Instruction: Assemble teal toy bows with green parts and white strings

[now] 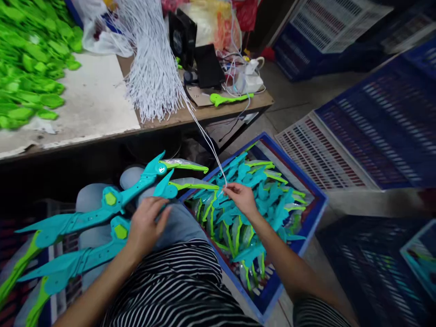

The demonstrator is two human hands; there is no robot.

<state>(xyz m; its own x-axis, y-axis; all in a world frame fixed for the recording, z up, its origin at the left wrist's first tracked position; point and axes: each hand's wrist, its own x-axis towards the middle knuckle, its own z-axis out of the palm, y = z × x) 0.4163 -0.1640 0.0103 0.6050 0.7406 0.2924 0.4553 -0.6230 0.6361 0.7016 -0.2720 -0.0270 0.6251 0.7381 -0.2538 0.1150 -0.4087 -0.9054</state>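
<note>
Two teal toy bows with lime-green and clear tips lie across my lap, the farther toy bow [132, 193] and the nearer toy bow [81, 263]. My left hand [148, 225] is over the nearer one, its fingers curled round the middle and hiding part of it. My right hand [240, 197] pinches white cords [213, 152] beside the green tip of the nearer bow. These cords stretch up to a thick bundle of white cords [155, 68] on the table. Whether a cord is fastened to the tip is too small to tell.
A blue crate [315, 213] full of similar teal and green toy bows stands at my right. Green plastic parts [34, 63] are heaped on the table [95, 100]. A black fan [182, 38], cables and a single green part [231, 99] lie farther right. More crates [378, 122] stand beyond.
</note>
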